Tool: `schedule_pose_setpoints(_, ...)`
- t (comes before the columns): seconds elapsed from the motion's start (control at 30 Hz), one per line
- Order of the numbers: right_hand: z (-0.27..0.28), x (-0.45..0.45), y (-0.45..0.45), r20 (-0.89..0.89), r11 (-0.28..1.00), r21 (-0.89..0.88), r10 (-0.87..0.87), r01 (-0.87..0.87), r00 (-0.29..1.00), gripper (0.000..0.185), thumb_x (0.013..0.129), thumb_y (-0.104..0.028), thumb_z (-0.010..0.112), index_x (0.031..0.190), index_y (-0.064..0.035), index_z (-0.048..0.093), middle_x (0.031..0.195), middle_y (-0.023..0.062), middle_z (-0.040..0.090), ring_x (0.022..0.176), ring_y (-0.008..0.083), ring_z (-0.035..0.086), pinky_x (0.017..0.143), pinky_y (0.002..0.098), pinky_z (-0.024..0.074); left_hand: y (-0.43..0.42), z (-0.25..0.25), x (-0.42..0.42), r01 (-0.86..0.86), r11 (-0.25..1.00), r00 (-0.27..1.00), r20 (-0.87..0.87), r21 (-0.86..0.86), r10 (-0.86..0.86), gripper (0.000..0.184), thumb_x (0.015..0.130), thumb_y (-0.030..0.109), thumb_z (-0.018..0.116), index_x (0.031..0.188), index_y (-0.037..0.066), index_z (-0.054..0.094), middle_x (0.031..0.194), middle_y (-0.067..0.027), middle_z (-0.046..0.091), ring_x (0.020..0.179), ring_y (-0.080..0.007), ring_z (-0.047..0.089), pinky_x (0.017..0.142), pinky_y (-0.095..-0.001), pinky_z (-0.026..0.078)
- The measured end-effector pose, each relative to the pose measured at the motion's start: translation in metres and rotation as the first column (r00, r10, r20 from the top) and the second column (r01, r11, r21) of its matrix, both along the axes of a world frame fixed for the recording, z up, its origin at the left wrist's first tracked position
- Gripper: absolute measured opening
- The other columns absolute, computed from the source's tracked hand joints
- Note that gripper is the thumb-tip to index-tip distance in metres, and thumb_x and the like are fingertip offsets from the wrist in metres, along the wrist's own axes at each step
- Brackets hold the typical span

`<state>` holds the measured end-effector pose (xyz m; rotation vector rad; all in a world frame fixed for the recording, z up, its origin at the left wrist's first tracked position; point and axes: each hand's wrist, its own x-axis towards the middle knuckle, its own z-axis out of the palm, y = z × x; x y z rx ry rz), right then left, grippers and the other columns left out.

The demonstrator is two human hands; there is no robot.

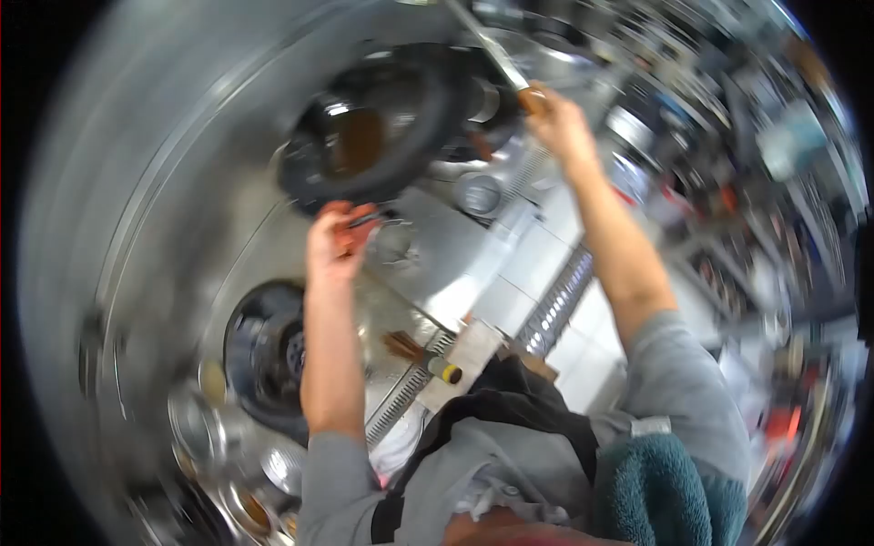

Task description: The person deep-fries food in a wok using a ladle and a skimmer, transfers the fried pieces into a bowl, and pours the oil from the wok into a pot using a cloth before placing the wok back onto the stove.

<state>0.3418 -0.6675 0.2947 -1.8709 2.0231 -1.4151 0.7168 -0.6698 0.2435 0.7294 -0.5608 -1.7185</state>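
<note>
Brown liquid (360, 140) lies in a large dark wok (405, 159) at the upper middle. Just below the wok's near rim, my left hand (340, 238) has its fingers curled around something small and dark that I cannot make out. To the right of the wok, my right hand (551, 118) grips the orange-brown handle end of a long metal tool (496, 56). The tool's shaft runs up past the wok, and its far end is cut off or unclear at the top edge.
A second dark wok (273, 350) sits at the lower left, beside metal bowls (193, 423). A brush with a yellow end (442, 367) lies near the counter's front edge. A teal towel (669, 491) hangs at my waist. Blurred shelves and utensils fill the right side.
</note>
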Motion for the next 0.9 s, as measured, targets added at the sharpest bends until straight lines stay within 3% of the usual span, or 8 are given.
schedule_pose_setpoints(0.03, -0.023, -0.002, 0.037, -0.036, 0.99, -0.11, -0.088, 0.084, 0.995, 0.053, 0.072, -0.005, 0.061, 0.124, -0.0032, 0.052, 0.11, 0.0233, 0.061, 0.101, 0.0256, 0.062, 0.085, 0.0317, 0.0464, 0.005, 0.005, 0.002, 0.05, 0.999, 0.998, 0.036, 0.012, -0.05, 0.021, 0.067, 0.001, 0.053, 0.088, 0.002, 0.053, 0.092, -0.0218, 0.062, 0.087, -0.0359, 0.063, 0.079, -0.0466, 0.054)
schedule_pose_setpoints(0.1, -0.081, -0.008, 0.108, 0.153, 0.983, -0.121, -0.118, 0.137, 0.981, 0.061, 0.07, -0.011, 0.062, 0.128, -0.0057, 0.046, 0.099, 0.027, 0.06, 0.097, 0.04, 0.058, 0.084, 0.0424, 0.0457, 0.015, 0.011, 0.004, 0.099, 0.995, 0.992, 0.084, -0.024, -0.096, 0.021, 0.068, 0.002, 0.054, 0.089, 0.002, 0.054, 0.091, -0.02, 0.062, 0.088, -0.0346, 0.063, 0.081, -0.0472, 0.053)
schedule_pose_setpoints(0.17, -0.081, -0.003, 0.188, 0.376, 0.902, 0.411, -0.302, 0.134, 0.876, 0.061, 0.073, -0.011, 0.06, 0.13, -0.005, 0.041, 0.089, 0.0201, 0.064, 0.06, 0.0273, 0.063, 0.055, 0.0363, 0.0498, 0.02, 0.017, 0.001, 0.159, 0.985, 0.983, 0.104, -0.064, -0.152, 0.022, 0.068, 0.002, 0.053, 0.09, 0.003, 0.054, 0.09, -0.0186, 0.062, 0.088, -0.0336, 0.063, 0.081, -0.0474, 0.053)
schedule_pose_setpoints(0.23, -0.113, -0.019, 0.249, 0.534, 0.857, 0.503, -0.409, 0.111, 0.74, 0.035, 0.077, -0.013, 0.058, 0.107, 0.0023, 0.047, 0.076, 0.012, 0.061, 0.046, 0.0182, 0.052, 0.045, 0.0342, 0.0455, 0.029, 0.026, -0.015, 0.175, 0.984, 0.975, 0.147, -0.043, -0.167, 0.022, 0.068, 0.002, 0.053, 0.09, 0.003, 0.053, 0.089, -0.016, 0.061, 0.088, -0.0336, 0.063, 0.08, -0.048, 0.053)
schedule_pose_setpoints(0.43, -0.232, -0.074, 0.417, 0.159, 0.565, 0.731, -0.686, 0.383, 0.71, 0.022, 0.076, -0.012, 0.055, 0.088, 0.0057, 0.053, 0.069, 0.0199, 0.061, 0.051, 0.0291, 0.062, 0.044, 0.0412, 0.048, 0.039, 0.027, -0.077, 0.373, 0.927, 0.924, 0.112, -0.036, -0.367, 0.022, 0.069, 0.001, 0.051, 0.091, 0.004, 0.053, 0.087, -0.0103, 0.059, 0.088, -0.0325, 0.063, 0.077, -0.0482, 0.053)
schedule_pose_setpoints(0.6, -0.265, -0.083, 0.515, 0.142, 0.274, 0.94, -0.856, 0.204, 0.496, 0.018, 0.075, -0.008, 0.056, 0.081, 0.0079, 0.06, 0.059, 0.0193, 0.06, 0.049, 0.0287, 0.062, 0.044, 0.0411, 0.0498, 0.055, 0.018, -0.173, 0.411, 0.912, 0.906, 0.112, -0.003, -0.408, 0.025, 0.068, 0.004, 0.052, 0.093, 0.006, 0.054, 0.09, -0.0079, 0.059, 0.086, -0.0311, 0.063, 0.074, -0.0479, 0.054)
schedule_pose_setpoints(0.77, -0.315, -0.124, 0.568, 0.097, 0.214, 0.967, -0.806, 0.135, 0.585, 0.018, 0.076, -0.008, 0.055, 0.081, 0.0079, 0.061, 0.063, 0.0202, 0.062, 0.05, 0.0279, 0.063, 0.044, 0.0405, 0.0484, 0.074, -0.018, -0.289, 0.493, 0.87, 0.862, 0.144, -0.01, -0.487, 0.026, 0.066, 0.005, 0.052, 0.092, 0.008, 0.054, 0.09, -0.0055, 0.057, 0.085, -0.0289, 0.062, 0.072, -0.0455, 0.053)
schedule_pose_setpoints(0.9, -0.297, -0.159, 0.581, 0.147, 0.161, 0.987, -0.87, -0.012, 0.47, 0.018, 0.076, -0.008, 0.056, 0.081, 0.0085, 0.061, 0.064, 0.0188, 0.063, 0.051, 0.0278, 0.063, 0.045, 0.0399, 0.0488, 0.095, -0.052, -0.377, 0.498, 0.863, 0.86, 0.075, 0.088, -0.504, 0.029, 0.064, 0.004, 0.052, 0.092, 0.009, 0.053, 0.086, -0.0035, 0.055, 0.085, -0.028, 0.062, 0.071, -0.0448, 0.052)
